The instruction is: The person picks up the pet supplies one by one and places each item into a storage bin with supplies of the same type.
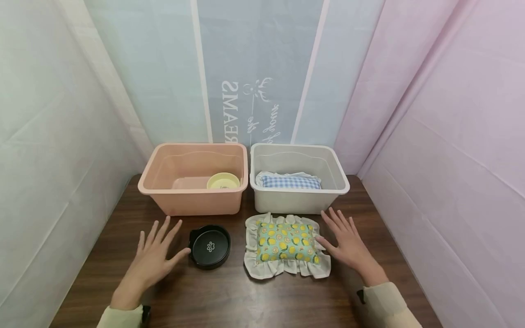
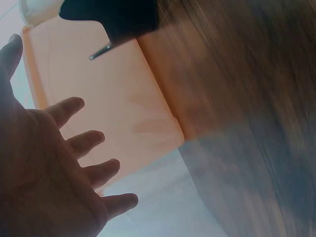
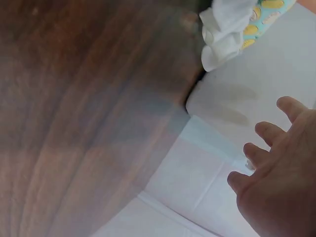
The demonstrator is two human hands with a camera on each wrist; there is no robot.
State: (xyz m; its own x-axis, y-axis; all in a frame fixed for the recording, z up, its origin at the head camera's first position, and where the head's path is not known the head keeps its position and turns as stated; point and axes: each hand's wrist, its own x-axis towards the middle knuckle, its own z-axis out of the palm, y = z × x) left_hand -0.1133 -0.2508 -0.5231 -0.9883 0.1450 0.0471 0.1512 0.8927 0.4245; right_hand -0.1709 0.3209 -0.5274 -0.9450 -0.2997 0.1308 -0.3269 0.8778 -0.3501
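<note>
My left hand [image 1: 152,259] has its fingers spread over the table, holding nothing. Just right of its thumb lies a round black pet bowl [image 1: 210,255] with a white paw print; its dark edge [image 2: 128,19] shows at the top of the left wrist view. My right hand [image 1: 346,241] is also spread and holds nothing, its thumb tip right at the ruffle of a small lemon-print pillow [image 1: 285,243]. In the right wrist view, the pillow's white frill [image 3: 222,37] appears at the top, away from the fingers.
Behind the bowl stands a pink plastic bin [image 1: 197,202] with a yellow bowl [image 1: 223,180] inside. Beside it, a white bin [image 1: 293,202] contains a blue checked pillow [image 1: 291,182]. Fabric walls [image 1: 262,45] enclose the brown wooden table [image 1: 229,300] at the back and sides.
</note>
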